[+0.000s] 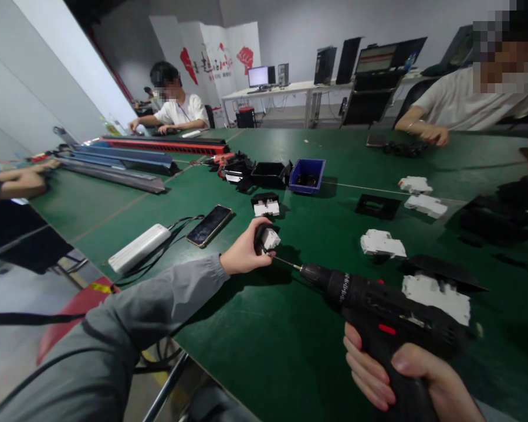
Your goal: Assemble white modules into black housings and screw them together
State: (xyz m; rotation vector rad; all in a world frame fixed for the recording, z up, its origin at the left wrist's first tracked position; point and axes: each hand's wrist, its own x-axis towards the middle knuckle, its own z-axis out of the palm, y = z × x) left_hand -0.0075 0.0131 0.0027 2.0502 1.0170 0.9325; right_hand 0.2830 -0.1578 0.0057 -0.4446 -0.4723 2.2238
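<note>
1. The left hand [245,253], just left of the frame's centre, is closed around a small black-and-white part [266,239], pinning it against the green worktop [264,346]; the fingers wrap its left side and the white face shows to the right.
2. The right hand [405,381], at the lower right edge of the frame, is wrapped tight round the grip of a black power screwdriver [378,310]. Its body runs up and left across the lower right of the frame.
3. The screwdriver's thin bit [286,262] reaches to the lower right side of the held part, so the part sits at the bit's tip, between the two hands and much closer to the left one. Whether the tip is actually seated in it is too small to tell.
4. Just above the left hand lies another black-and-white part [266,205] on the worktop, apart from the held one.
5. To the left of the hand sit a dark phone [209,225] and, further left, a white power bank [138,247] with a black cable.
6. Right of centre, white parts [382,243] and black plates [377,206] are scattered over the worktop; one large white piece [435,298] lies just behind the screwdriver.
7. Above centre stand a blue bin [307,174] and a black bin [268,173] side by side.
8. Other people sit at the far edge, upper left and upper right, their hands on the worktop.
</note>
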